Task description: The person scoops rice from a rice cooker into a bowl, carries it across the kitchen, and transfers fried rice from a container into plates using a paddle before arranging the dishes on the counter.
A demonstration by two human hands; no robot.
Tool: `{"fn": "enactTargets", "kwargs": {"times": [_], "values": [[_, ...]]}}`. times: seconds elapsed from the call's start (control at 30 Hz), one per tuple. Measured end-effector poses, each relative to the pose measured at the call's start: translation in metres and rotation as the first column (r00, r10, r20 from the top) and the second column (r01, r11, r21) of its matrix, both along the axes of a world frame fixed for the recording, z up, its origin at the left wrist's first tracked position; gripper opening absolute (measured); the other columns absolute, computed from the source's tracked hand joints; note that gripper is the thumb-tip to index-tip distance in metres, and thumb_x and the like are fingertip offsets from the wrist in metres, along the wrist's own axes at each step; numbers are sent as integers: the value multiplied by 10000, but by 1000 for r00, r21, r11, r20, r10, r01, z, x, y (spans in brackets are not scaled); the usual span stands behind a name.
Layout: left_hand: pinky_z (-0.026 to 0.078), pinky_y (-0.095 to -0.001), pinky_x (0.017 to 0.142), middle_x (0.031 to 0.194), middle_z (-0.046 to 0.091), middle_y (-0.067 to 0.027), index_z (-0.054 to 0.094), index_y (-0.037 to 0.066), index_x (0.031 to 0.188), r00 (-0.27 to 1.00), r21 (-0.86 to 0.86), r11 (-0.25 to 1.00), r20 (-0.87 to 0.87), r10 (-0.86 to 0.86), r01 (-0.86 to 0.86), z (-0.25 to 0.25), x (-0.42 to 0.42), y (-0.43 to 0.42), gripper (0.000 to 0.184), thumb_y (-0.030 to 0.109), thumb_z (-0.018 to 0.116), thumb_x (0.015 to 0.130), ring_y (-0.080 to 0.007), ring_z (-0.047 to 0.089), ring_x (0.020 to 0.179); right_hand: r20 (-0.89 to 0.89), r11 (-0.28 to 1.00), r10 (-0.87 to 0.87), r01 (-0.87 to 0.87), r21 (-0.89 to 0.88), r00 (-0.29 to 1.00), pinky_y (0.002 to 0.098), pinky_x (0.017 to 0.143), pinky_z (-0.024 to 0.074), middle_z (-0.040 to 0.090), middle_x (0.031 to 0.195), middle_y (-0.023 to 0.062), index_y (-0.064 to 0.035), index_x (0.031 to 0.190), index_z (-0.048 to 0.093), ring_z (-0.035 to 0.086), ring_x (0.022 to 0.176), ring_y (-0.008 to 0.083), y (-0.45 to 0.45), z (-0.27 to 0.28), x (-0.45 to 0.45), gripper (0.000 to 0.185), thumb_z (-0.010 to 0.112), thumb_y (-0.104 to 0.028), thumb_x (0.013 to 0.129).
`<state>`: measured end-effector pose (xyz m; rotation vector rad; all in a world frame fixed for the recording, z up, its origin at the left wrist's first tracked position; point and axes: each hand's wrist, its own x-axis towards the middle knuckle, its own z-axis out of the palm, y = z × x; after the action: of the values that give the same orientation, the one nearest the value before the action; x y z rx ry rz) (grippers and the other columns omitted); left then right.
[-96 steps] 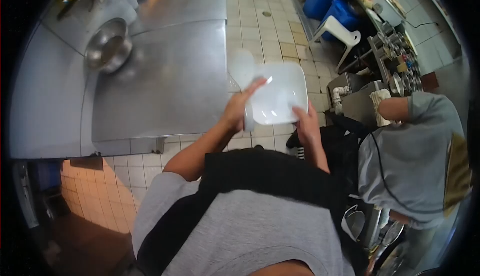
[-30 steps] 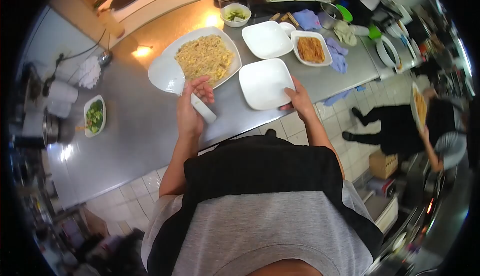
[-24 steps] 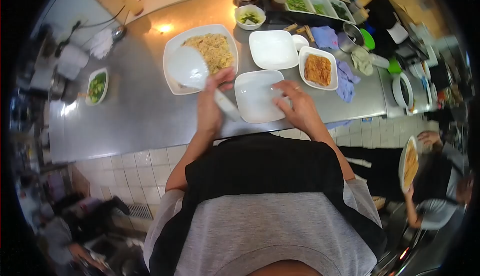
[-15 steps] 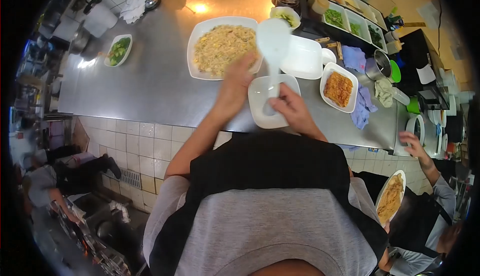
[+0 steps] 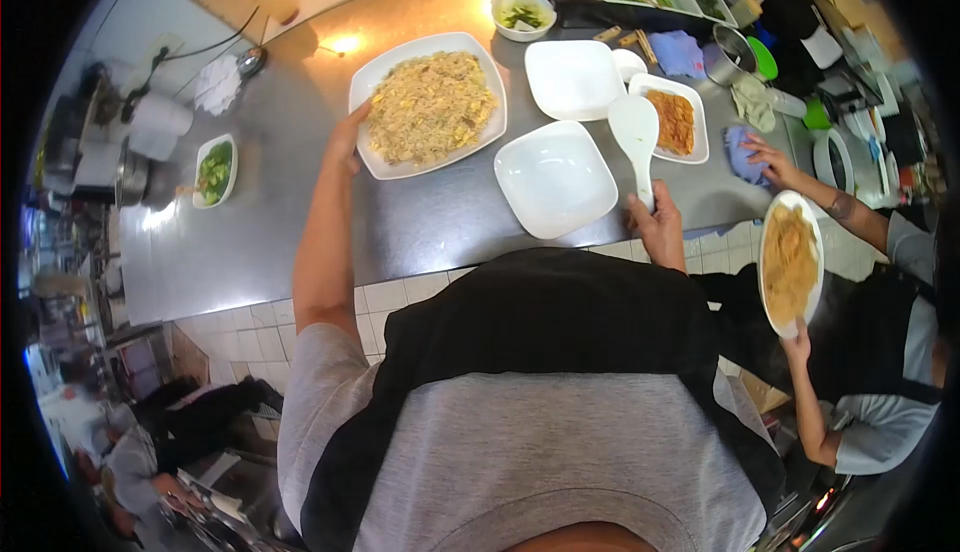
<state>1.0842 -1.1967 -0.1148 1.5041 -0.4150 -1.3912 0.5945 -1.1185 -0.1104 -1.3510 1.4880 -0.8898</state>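
My right hand [image 5: 658, 224] is closed around the handle of a white rice spoon [image 5: 637, 134], whose broad head points away from me. My left hand [image 5: 350, 137] touches the left rim of a large white plate of fried rice [image 5: 432, 107]; its fingers are partly hidden at the rim, and whether they grip it I cannot make out. Between my hands, near the counter's front edge, lies a bare square white dish [image 5: 556, 180]. Behind it is a second white dish [image 5: 574, 81]. A dish of browned food [image 5: 671, 120] sits just right of the spoon head.
A co-worker's hand [image 5: 772, 159] reaches to a blue cloth [image 5: 746, 155] at the right; their other hand holds a plate of noodles [image 5: 790, 264]. A dish of greens [image 5: 214, 172] is at the left, a bowl [image 5: 523, 16] at the back. The steel counter [image 5: 270, 252] ends before me.
The spoon went from my left hand to my right. My left hand moved left to the rice plate's rim. The square dish was set down. The co-worker came closer.
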Motion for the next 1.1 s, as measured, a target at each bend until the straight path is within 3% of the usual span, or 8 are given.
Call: {"fn": "enactTargets", "kwargs": {"times": [0.23, 0.27, 0.37, 0.57, 0.63, 0.73, 0.83, 1.1], "values": [[473, -419, 925, 1229, 546, -190, 432, -36, 1281, 933, -205, 911, -111, 343, -359, -9, -29, 60, 469, 262, 494, 924, -297, 572, 1084, 193, 998, -1, 13, -59, 981, 244, 553, 406, 588, 770, 28, -34, 1057, 520, 501, 636, 74, -3, 0, 35, 220, 607, -96, 865], [461, -427, 940, 1248, 531, -190, 420, -34, 1290, 926, -239, 897, -158, 342, -372, -2, -32, 68, 471, 264, 476, 930, -305, 557, 1105, 68, 1000, 21, -20, -22, 997, 248, 570, 430, 592, 806, 38, -18, 1065, 517, 523, 663, 84, -5, 2, 37, 242, 615, -84, 854], [427, -442, 978, 1298, 492, -186, 392, -25, 1314, 894, -311, 848, -280, 350, -430, 23, -44, 83, 480, 278, 434, 945, -322, 516, 1157, 166, 997, 43, -53, 54, 985, 240, 576, 448, 577, 778, 35, -16, 1055, 520, 544, 658, 98, -12, 4, 48, 235, 622, -89, 856], [359, -451, 1030, 1352, 440, -182, 369, -2, 1342, 839, -433, 735, -415, 351, -522, 53, -67, 82, 506, 306, 413, 944, -335, 448, 1222, 199, 964, 228, -192, -184, 953, 246, 565, 443, 568, 758, 28, -31, 1080, 531, 542, 623, 102, -48, 3, 48, 227, 598, -113, 880], [344, -450, 1039, 1358, 432, -183, 369, -1, 1343, 814, -437, 712, -472, 339, -550, 58, -83, 78, 513, 318, 405, 944, -335, 434, 1233, -122, 940, 178, -206, -271, 976, 266, 571, 436, 553, 731, 11, -41, 1134, 546, 542, 651, 93, -51, 67, 45, 260, 579, -152, 901], [353, -460, 1034, 1347, 441, -188, 371, 1, 1342, 798, -454, 692, -518, 307, -561, 63, -110, 74, 521, 339, 387, 946, -338, 446, 1222, -376, 663, 243, -436, -608, 894, 298, 567, 437, 556, 705, 23, -111, 1206, 557, 547, 621, 133, -67, 109, 39, 318, 584, -162, 894], [344, -449, 1040, 1356, 427, -192, 365, -3, 1344, 773, -422, 696, -552, 311, -581, 62, -143, 68, 523, 342, 374, 953, -340, 434, 1230, -758, 549, 128, -682, -482, 639, 333, 571, 451, 566, 705, 54, -183, 1238, 561, 554, 605, 212, -58, 165, 52, 378, 598, -140, 865], [374, -442, 1023, 1345, 436, -191, 358, -2, 1343, 772, -421, 712, -577, 268, -562, 68, -173, 62, 513, 334, 372, 956, -336, 452, 1217, -936, 459, -54, -824, -334, 349, 368, 497, 467, 602, 687, 63, -196, 1160, 608, 595, 565, 240, -88, 170, 65, 324, 568, -164, 840]]}}
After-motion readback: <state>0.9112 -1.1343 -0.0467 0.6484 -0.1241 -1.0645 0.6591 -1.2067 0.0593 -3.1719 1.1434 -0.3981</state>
